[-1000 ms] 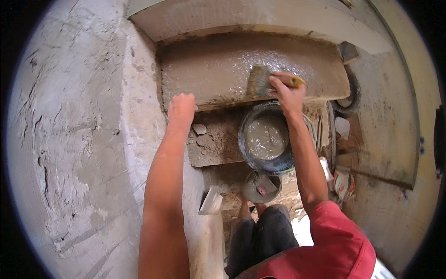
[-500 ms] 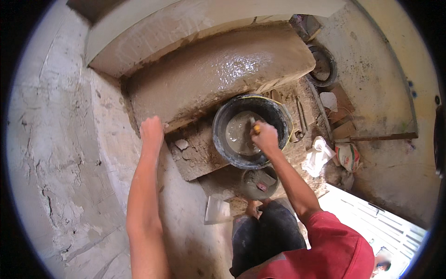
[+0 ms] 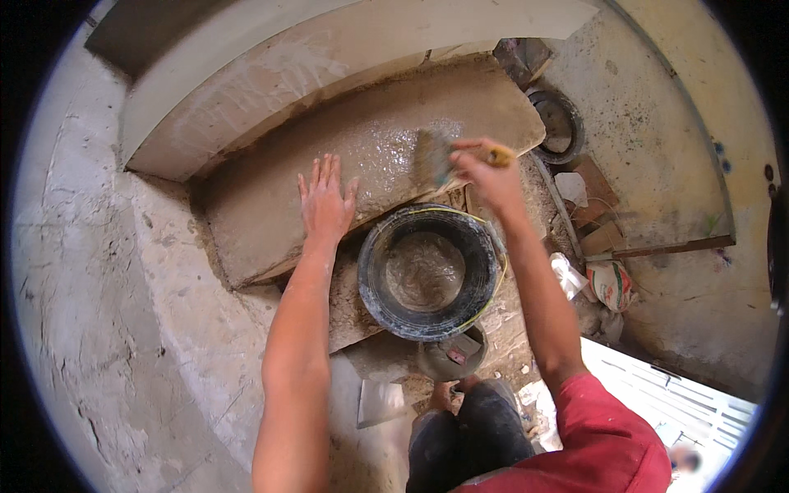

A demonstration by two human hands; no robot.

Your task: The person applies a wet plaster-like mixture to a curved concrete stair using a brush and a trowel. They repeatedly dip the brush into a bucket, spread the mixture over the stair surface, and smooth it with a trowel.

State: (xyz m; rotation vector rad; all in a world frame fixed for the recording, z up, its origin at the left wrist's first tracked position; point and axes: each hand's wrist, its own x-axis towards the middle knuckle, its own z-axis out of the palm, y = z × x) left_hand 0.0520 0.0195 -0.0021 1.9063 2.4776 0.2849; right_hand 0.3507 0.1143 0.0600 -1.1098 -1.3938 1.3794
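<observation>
My left hand (image 3: 328, 201) lies flat with fingers spread on the wet cement-coated step (image 3: 271, 197). In my right hand (image 3: 486, 171) is the yellow handle of a wide paint brush (image 3: 429, 160), blurred by motion, its bristles at the wet top of the step near its front edge. Below the step, between my forearms, stands a black bucket (image 3: 374, 283) with a yellow-edged handle. Grey, watery cement slurry (image 3: 423, 271) covers its bottom.
A smaller bucket (image 3: 472, 361) with a flat tool inside stands near my feet. Farther right are a black tub (image 3: 579, 131), a printed sack (image 3: 610, 283) and a crumpled white bag (image 3: 567, 275). A rough grey wall (image 3: 90, 329) runs along the left.
My right hand has lifted the brush out of the bucket and brought it up to the step. My left hand has moved right from the step's left corner, opening from a fist to flat.
</observation>
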